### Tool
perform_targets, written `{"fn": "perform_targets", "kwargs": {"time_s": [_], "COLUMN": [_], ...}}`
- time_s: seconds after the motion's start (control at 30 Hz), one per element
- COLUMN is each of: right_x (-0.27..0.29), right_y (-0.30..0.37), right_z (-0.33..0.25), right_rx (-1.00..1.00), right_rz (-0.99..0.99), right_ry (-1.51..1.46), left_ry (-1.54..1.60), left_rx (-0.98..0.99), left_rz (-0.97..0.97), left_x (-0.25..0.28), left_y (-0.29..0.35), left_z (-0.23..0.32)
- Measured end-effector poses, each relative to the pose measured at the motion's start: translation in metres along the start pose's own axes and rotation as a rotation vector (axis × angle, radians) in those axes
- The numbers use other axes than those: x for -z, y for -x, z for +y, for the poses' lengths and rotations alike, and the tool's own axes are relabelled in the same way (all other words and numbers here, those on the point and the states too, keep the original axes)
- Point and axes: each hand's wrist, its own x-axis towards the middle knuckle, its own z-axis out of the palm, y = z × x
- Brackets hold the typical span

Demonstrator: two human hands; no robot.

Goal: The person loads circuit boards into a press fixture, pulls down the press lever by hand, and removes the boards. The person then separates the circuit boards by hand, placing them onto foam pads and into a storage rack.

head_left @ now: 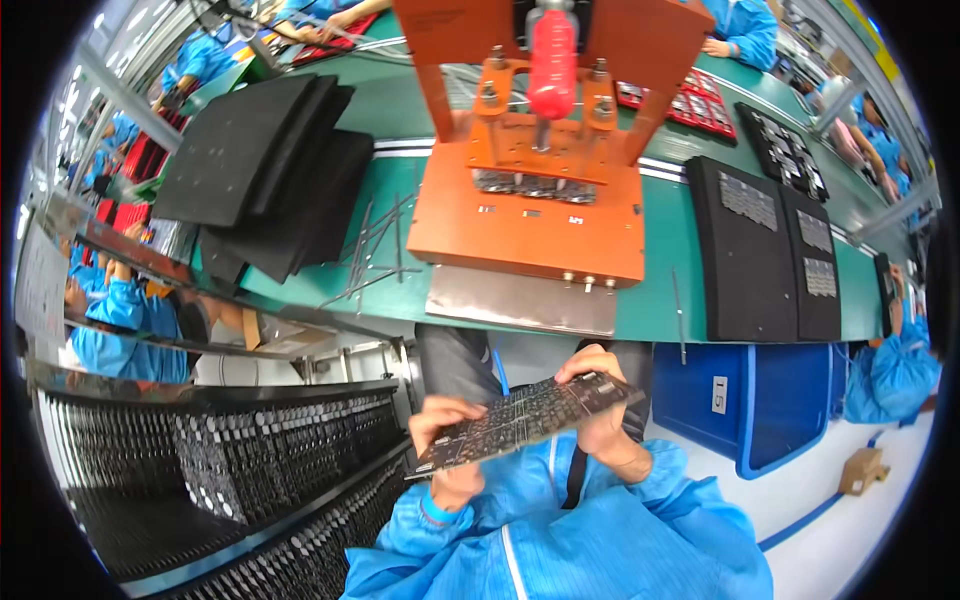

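Observation:
A dark circuit board panel [525,418], patterned with many small units, is held tilted over my lap, its right end higher. My left hand [447,430] grips its left end, thumb on top and fingers beneath. At the other end my right hand [598,400] is closed on the panel in the same way. Beyond it, on the green bench [390,290], stands an orange press fixture [525,225] with a red handle [553,65]. A metal plate [520,298] lies at the fixture's front edge.
Stacked black foam sheets [250,150] and thin metal strips [375,245] lie left on the bench. Black trays [745,270] with panel pieces sit right. A rack [260,440] of upright boards stands at my left, a blue bin [745,400] under the bench. Co-workers in blue work nearby.

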Motion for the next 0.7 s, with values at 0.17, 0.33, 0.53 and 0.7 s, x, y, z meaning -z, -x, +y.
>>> {"fn": "perform_targets", "kwargs": {"time_s": [0.17,0.33,0.53,0.7], "right_x": [0.024,0.066,0.087,0.062], "right_y": [-0.035,-0.11,-0.168,-0.182], "right_z": [-0.003,-0.005,0.04,0.025], "right_rx": [0.188,-0.2,0.04,0.465], "right_rz": [0.277,0.101,-0.381,-0.086], "right_ry": [0.023,0.573,1.263,1.228], "left_ry": [0.308,0.365,0.391,0.315], "left_rx": [0.201,0.602,1.132,1.154], "left_rz": [-0.012,-0.271,-0.092,0.354], "left_x": [-0.063,-0.074,-0.002,0.034], "left_y": [-0.052,-0.047,0.012,0.027], "left_z": [-0.028,-0.051,-0.083,-0.073]}}
